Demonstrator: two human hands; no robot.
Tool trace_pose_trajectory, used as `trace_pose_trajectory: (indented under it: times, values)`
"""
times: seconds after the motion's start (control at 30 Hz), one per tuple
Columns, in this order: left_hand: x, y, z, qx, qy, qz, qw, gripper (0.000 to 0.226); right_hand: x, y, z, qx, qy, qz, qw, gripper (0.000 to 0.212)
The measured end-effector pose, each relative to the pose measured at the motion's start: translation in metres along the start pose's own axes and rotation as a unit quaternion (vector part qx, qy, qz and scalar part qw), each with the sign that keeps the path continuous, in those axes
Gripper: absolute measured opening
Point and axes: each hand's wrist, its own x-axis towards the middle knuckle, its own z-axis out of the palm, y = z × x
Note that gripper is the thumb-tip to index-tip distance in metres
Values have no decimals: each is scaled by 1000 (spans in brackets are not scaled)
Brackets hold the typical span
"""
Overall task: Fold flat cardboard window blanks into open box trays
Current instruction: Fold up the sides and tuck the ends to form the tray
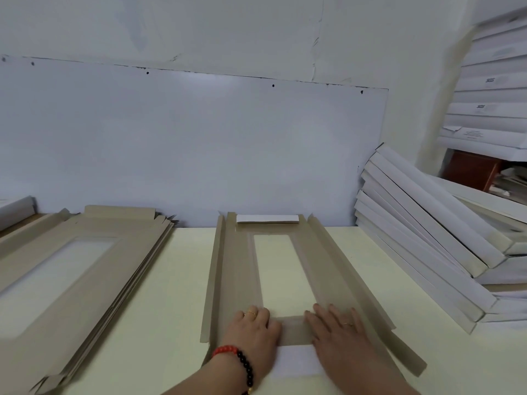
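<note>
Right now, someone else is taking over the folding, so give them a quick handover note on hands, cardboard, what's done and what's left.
Left hand and right hand: both flat, pressing the near end of the blank on the table.
Done: both long side flaps raised; far end flap folded up.
Left: near end flap lies flat, so fold it up.
Stack of flat blanks waits left; finished white trays piled right.
</note>
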Motion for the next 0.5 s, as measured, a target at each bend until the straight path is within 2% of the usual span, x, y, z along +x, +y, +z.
trace_pose_trajectory:
  times: [0.07,0.13,0.2,0.3,0.33,0.4,0.5]
  values:
    - [-6,-9,3,9,3,-9,1000,39,-6,22,6,-40,3,31,999,66]
    - [-11,-13,5,13,-1,-28,1000,39,-15,42,5,-58,3,56,997,53]
    - [-14,-13,6,14,0,-49,999,38,-22,54,5,-63,2,71,995,50]
    - [-20,-8,1,0,78,-20,997,35,-29,59,2,-59,28,66,996,51]
    - [-22,-7,-2,-6,100,11,995,35,-28,59,1,-50,45,51,996,52]
    - [-30,-10,-12,-38,93,87,991,30,-25,54,-3,-23,52,-9,998,49]
    - [-36,-19,-5,-48,91,140,985,23,-26,49,-11,63,29,-116,991,27]
